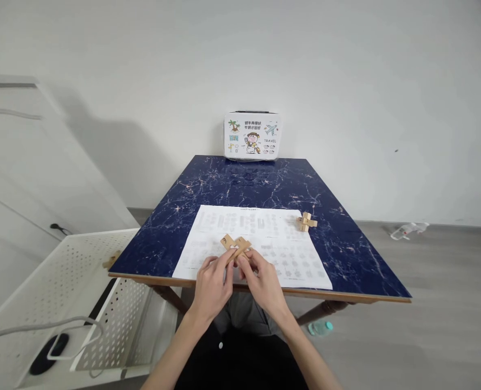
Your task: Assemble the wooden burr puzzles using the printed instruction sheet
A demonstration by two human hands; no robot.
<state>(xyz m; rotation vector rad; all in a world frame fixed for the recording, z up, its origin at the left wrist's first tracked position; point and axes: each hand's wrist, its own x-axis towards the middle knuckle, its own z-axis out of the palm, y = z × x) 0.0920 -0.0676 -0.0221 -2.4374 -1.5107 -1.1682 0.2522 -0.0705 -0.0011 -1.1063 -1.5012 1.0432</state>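
Observation:
Both of my hands meet near the table's front edge, over a printed sheet (212, 222). My left hand (213, 283) pinches the left side of some notched wooden puzzle pieces (241, 244), and my right hand (262, 276) grips them from the right. The pieces cross each other at an angle, and dark pencil-like marks show on their upper ends. My fingers hide their lower parts. An assembled wooden burr puzzle (305, 222) sits at the right edge of the sheet, apart from my hands.
The blue marbled table (248, 184) carries a white printed case (252, 136) at its back, against the wall. To the left stands a white perforated basket (114, 319) with a cable and a black object in it. A bottle (320, 327) lies on the floor.

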